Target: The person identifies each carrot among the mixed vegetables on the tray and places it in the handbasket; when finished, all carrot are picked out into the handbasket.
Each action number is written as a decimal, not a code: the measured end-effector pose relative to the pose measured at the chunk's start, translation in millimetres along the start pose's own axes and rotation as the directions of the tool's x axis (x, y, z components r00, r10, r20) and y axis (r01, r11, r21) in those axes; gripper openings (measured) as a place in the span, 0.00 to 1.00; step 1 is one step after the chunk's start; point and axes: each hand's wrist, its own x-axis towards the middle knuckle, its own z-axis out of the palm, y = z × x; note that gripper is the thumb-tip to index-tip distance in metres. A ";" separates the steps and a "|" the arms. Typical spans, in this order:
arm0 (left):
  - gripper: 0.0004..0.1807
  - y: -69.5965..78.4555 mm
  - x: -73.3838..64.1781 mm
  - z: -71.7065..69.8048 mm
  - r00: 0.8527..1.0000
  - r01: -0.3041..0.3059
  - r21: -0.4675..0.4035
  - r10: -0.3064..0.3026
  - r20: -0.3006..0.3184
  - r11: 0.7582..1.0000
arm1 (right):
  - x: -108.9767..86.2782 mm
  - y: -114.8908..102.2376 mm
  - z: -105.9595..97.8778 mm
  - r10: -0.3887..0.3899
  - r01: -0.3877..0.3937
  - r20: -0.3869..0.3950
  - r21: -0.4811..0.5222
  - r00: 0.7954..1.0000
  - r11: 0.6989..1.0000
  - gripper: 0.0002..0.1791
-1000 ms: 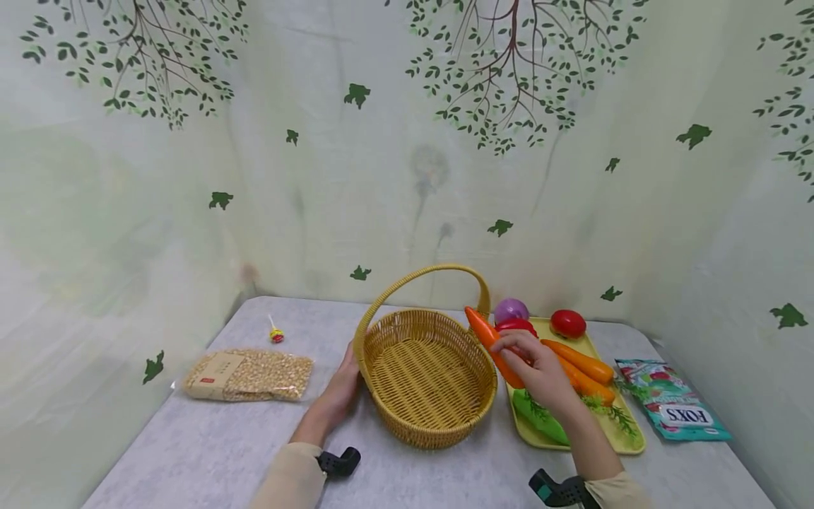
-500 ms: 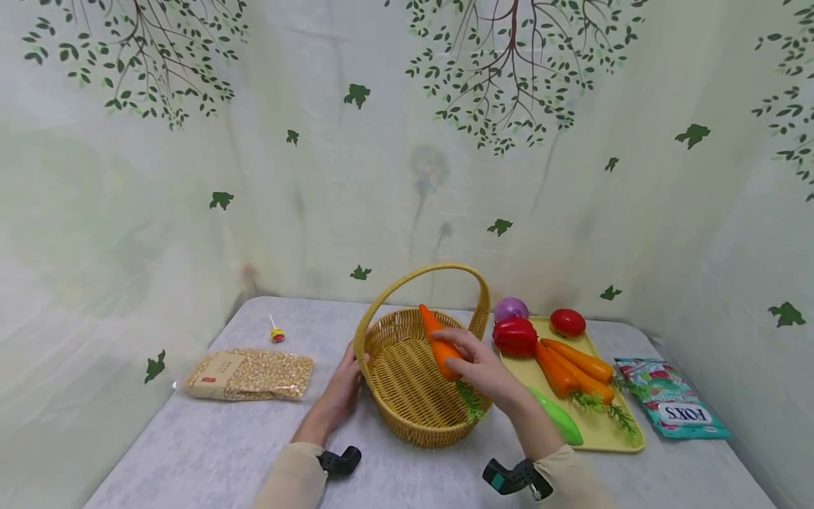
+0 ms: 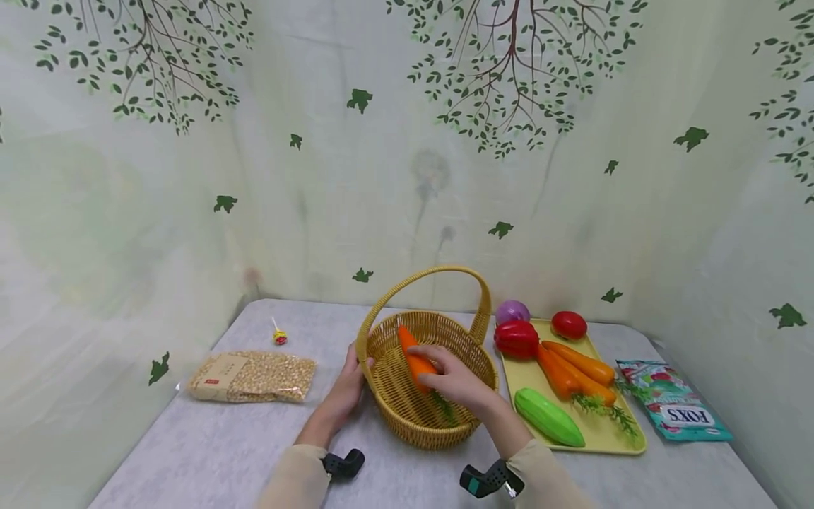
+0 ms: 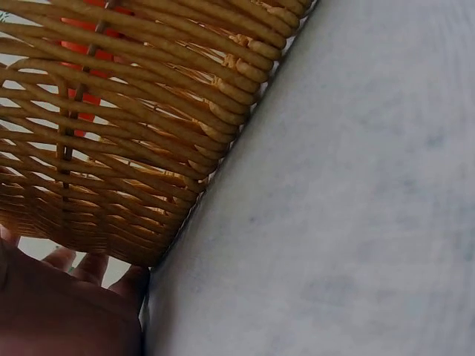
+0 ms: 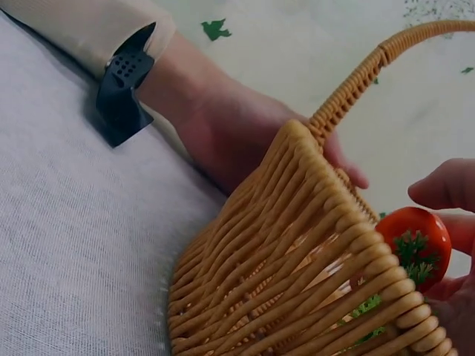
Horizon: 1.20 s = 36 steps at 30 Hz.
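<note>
The yellow wicker basket (image 3: 429, 437) stands mid-table with its arched handle up. My left hand (image 3: 345, 389) holds its left side, thumb over the rim beside the handle's foot; in the left wrist view fingers of the left hand (image 4: 70, 297) lie against the woven wall (image 4: 148, 141). Inside the basket, my right hand (image 3: 454, 378) holds an orange carrot (image 3: 412, 353) with green leaves, tip pointing away. In the right wrist view the carrot's blunt end (image 5: 415, 233) shows between the digits of the right hand (image 5: 456, 297); the basket rim hides the rest.
A yellow tray (image 3: 610, 442) at right bears carrots (image 3: 579, 364), a red pepper (image 3: 516, 339), a red tomato-like piece (image 3: 569, 324) and a long green vegetable (image 3: 548, 417). A purple onion-like ball (image 3: 511, 311), FOX'S candy bag (image 3: 674, 401), lollipop (image 3: 279, 336) and kernel bag (image 3: 254, 376) lie around.
My right hand has carried the carrot left from above the tray's edge and down into the basket. My left hand stays at the basket's left side.
</note>
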 end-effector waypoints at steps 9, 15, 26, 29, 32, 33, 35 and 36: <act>0.28 -3.8 0.8 1.2 0.999 -0.021 0.004 0.021 -0.028 1.000 | 8.0 7.1 5.1 -0.008 0.010 0.068 -0.029 0.998 1.000 0.34; 0.27 -1.7 -0.1 3.6 0.999 -0.013 0.048 0.015 -0.040 0.999 | 9.1 8.6 6.1 -0.074 0.081 0.147 -0.042 0.986 0.996 0.31; 0.28 -3.3 3.3 3.6 0.998 -0.047 0.041 0.049 -0.046 0.998 | 17.2 15.2 7.3 -0.109 0.153 0.206 -0.212 0.972 0.965 0.23; 0.28 -4.6 1.3 5.4 0.998 -0.038 0.047 0.041 -0.053 0.998 | 15.8 15.2 7.9 -0.142 0.181 0.164 -0.248 0.976 0.952 0.20; 0.28 -3.9 0.5 7.3 0.998 -0.028 0.050 0.031 -0.053 0.998 | 14.7 14.4 6.5 -0.175 0.195 0.105 -0.234 0.979 0.953 0.20; 0.28 -3.0 0.9 7.6 0.998 -0.022 0.050 0.025 -0.054 0.998 | 15.0 13.8 5.7 -0.188 0.203 0.086 -0.225 0.978 0.953 0.20; 0.28 -1.0 2.2 7.0 0.998 -0.018 0.055 0.022 -0.058 0.998 | 16.2 11.5 4.2 -0.211 0.215 0.042 -0.200 0.977 0.956 0.19; 0.28 0.2 2.9 6.4 0.998 -0.014 0.052 0.017 -0.061 0.999 | 16.6 10.1 3.2 -0.221 0.221 0.022 -0.196 0.975 0.955 0.19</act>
